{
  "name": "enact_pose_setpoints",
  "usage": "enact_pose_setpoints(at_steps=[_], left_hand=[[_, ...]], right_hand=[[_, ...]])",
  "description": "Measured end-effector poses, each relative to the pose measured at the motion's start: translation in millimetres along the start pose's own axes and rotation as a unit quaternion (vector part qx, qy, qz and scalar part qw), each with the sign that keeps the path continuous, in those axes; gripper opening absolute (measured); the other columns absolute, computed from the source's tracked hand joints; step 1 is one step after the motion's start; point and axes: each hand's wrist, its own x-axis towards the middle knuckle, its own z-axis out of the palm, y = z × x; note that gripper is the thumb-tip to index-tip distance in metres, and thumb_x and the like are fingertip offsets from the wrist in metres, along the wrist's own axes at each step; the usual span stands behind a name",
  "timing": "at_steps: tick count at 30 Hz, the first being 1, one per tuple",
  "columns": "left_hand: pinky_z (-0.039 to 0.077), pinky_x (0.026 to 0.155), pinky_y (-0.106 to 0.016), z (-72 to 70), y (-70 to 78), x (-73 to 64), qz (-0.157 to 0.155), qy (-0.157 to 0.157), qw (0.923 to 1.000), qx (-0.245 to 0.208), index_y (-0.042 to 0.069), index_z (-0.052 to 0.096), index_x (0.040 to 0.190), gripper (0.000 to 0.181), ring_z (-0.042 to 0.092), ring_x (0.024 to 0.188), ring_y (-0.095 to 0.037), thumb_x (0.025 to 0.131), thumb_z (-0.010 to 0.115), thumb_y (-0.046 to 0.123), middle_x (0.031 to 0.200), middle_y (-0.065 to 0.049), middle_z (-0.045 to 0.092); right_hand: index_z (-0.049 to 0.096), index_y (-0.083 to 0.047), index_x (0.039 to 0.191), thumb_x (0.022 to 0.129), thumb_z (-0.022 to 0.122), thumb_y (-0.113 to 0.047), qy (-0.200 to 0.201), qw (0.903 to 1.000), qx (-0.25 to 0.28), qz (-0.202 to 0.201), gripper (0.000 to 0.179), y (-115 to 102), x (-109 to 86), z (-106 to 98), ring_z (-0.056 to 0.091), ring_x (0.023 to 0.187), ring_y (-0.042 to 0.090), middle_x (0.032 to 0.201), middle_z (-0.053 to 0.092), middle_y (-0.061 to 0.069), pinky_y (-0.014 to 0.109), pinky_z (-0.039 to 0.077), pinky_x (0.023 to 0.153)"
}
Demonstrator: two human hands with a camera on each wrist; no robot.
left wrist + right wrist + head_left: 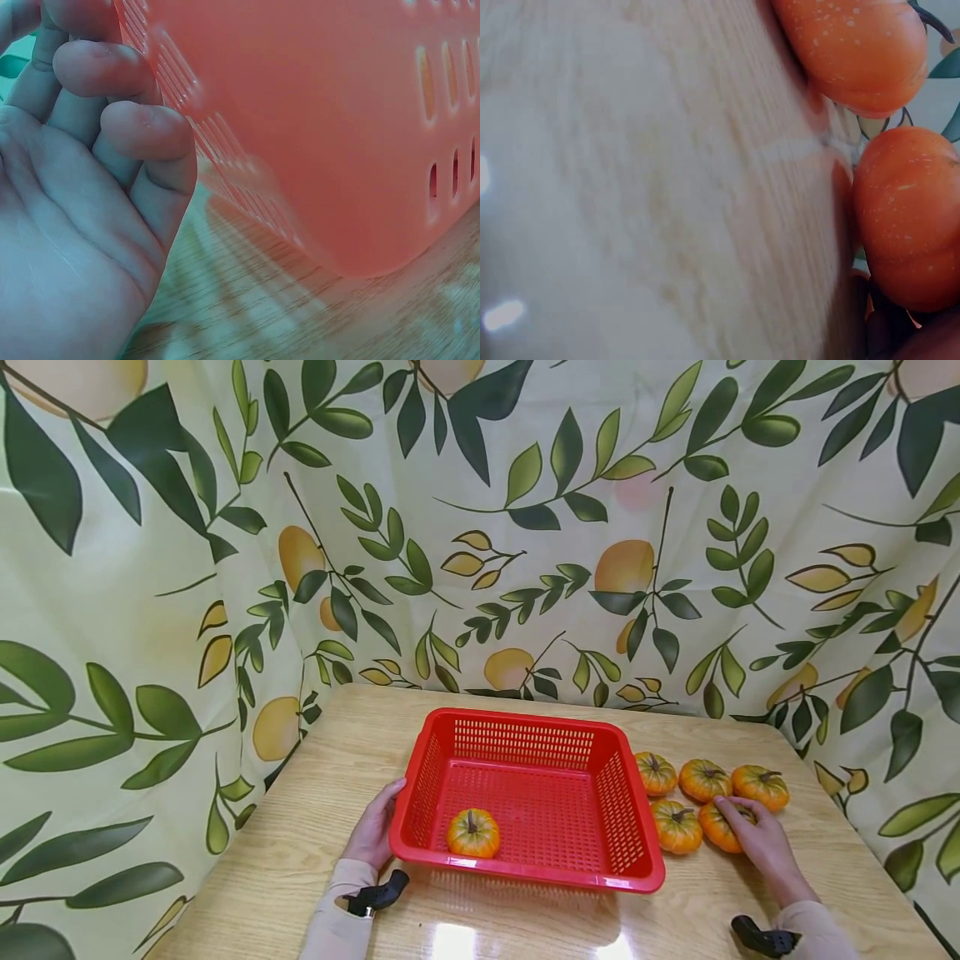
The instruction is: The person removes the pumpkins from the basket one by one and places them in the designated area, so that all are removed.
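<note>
A red plastic basket point(525, 881) with slotted sides stands on the table, and one small orange-and-yellow pumpkin point(473, 833) lies in its front left part. My left hand point(372, 827) grips the basket's left side near the rim; its curled fingertips point(146, 131) touch the slotted wall in the left wrist view. Right of the basket, my right hand point(763, 843) holds a pumpkin point(716, 828) from above, fingers bent over it, while it sits in the front row of a group. In the right wrist view only a dark edge of that hand shows, below a pumpkin point(909, 217).
Several other pumpkins sit close around the held one: one at front left point(677, 828), and a back row with a left point(656, 774), middle point(703, 779) and right pumpkin point(761, 787). The wooden table point(300, 835) meets a leaf-patterned cloth point(525, 568) behind and at both sides.
</note>
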Motion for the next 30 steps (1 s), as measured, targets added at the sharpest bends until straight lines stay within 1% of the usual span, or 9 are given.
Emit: enact_pose_setpoints(at_steps=[5,10,15,18,22,26,27,28,30], left_hand=[[0.056,0.091,-0.022,0.0,0.1,1.7,0.004,0.003,1.0,0.0,0.025,0.069,0.108,0.03,0.069,0.099,-0.004,0.108,0.041,0.035,0.103,0.011,0.075],[0.056,0.09,-0.022,-2.1,-0.2,4.4,0.006,0.001,1.0,-0.003,0.025,0.069,0.108,0.03,0.069,0.098,-0.004,0.108,0.041,0.036,0.103,0.011,0.074],[0.056,0.091,-0.022,-4.1,-0.5,5.2,0.003,0.002,1.0,-0.001,0.025,0.069,0.109,0.03,0.069,0.099,-0.004,0.108,0.042,0.037,0.104,0.011,0.074],[0.056,0.091,-0.022,-4.7,-0.5,4.2,0.003,0.0,1.0,-0.002,0.025,0.069,0.109,0.029,0.069,0.099,-0.004,0.108,0.042,0.036,0.104,0.01,0.075],[0.056,0.09,-0.022,-4.9,-0.6,2.6,0.008,-0.012,0.9999,-0.005,0.024,0.069,0.109,0.03,0.069,0.098,-0.004,0.109,0.041,0.034,0.104,0.01,0.075],[0.057,0.09,-0.022,-4.7,-0.8,2.0,0.012,-0.022,0.9997,-0.007,0.024,0.068,0.108,0.03,0.07,0.098,-0.004,0.109,0.039,0.033,0.104,0.01,0.075],[0.057,0.09,-0.022,-4.8,-1.0,2.0,0.011,-0.023,0.9996,-0.007,0.024,0.068,0.108,0.03,0.07,0.098,-0.004,0.109,0.04,0.033,0.104,0.01,0.075],[0.056,0.091,-0.022,-4.6,-1.0,2.0,0.01,-0.025,0.9996,-0.008,0.024,0.068,0.109,0.03,0.07,0.099,-0.004,0.109,0.04,0.033,0.105,0.01,0.075],[0.056,0.091,-0.022,-4.5,-0.9,2.2,0.007,-0.026,0.9996,-0.01,0.024,0.068,0.11,0.03,0.069,0.099,-0.004,0.109,0.04,0.034,0.105,0.01,0.075]], right_hand=[[0.029,0.011,0.149,0.104,0.038,-0.058,0.007,0.9999,-0.011,-0.008,0.084,0.7,3.0,1.3,0.015,0.148,0.055,0.159,0.019,0.038,0.067,0.014,0.121],[0.027,0.013,0.149,0.104,0.039,-0.057,0.009,0.9999,0.0,-0.011,0.084,1.2,5.8,2.1,0.016,0.147,0.055,0.158,0.018,0.038,0.067,0.014,0.122],[0.031,0.014,0.145,0.104,0.041,-0.056,0.007,0.9997,0.003,-0.022,0.083,3.8,5.4,1.5,0.021,0.145,0.052,0.155,0.023,0.038,0.066,0.017,0.121],[0.027,0.014,0.147,0.103,0.042,-0.057,0.004,0.9999,0.008,-0.011,0.085,4.9,5.1,0.2,0.02,0.144,0.052,0.156,0.019,0.038,0.066,0.017,0.121],[0.014,0.014,0.153,0.102,0.042,-0.058,0.001,0.9998,0.018,0.001,0.092,5.0,3.8,-2.3,0.018,0.146,0.053,0.158,0.013,0.04,0.066,0.017,0.122],[0.015,0.015,0.153,0.103,0.046,-0.054,0.034,0.9992,0.016,-0.013,0.091,1.9,0.2,-3.8,0.031,0.139,0.049,0.153,0.025,0.039,0.058,0.032,0.115],[0.016,0.015,0.153,0.102,0.048,-0.052,0.051,0.9985,0.016,-0.015,0.09,0.4,-1.2,-4.4,0.034,0.136,0.047,0.151,0.029,0.039,0.056,0.035,0.111],[0.017,0.015,0.152,0.102,0.049,-0.051,0.068,0.9975,0.011,-0.017,0.089,-0.6,-2.7,-5.3,0.035,0.133,0.048,0.148,0.031,0.039,0.055,0.036,0.107],[0.022,0.015,0.151,0.101,0.052,-0.047,0.107,0.9938,0.004,-0.03,0.085,-4.8,-6.1,-7.9,0.037,0.13,0.049,0.145,0.034,0.039,0.048,0.039,0.099]])
